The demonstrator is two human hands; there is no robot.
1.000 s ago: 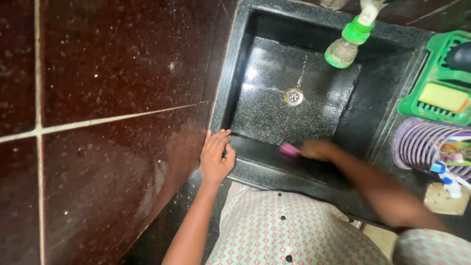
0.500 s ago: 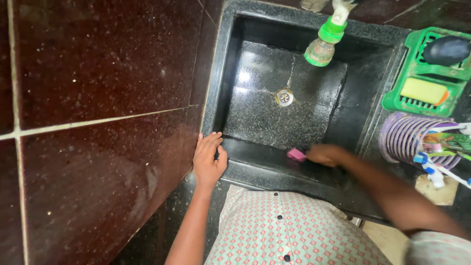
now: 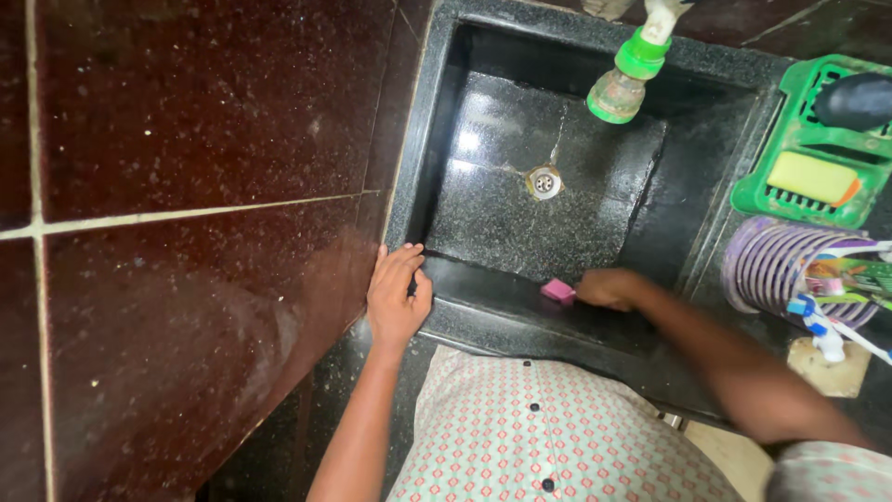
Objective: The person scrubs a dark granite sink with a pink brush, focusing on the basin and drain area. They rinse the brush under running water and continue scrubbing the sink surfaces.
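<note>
One pink scrubber [image 3: 558, 291] in right hand [image 3: 606, 287], speckled stone sink [image 3: 502, 321].

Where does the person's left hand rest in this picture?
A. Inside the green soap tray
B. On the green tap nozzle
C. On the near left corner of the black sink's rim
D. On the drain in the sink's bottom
C: the left hand lies flat on the near left corner of the sink rim, beside the dark wall tiles, while the right hand holds a pink scrubber against the sink's near inner wall.
</note>
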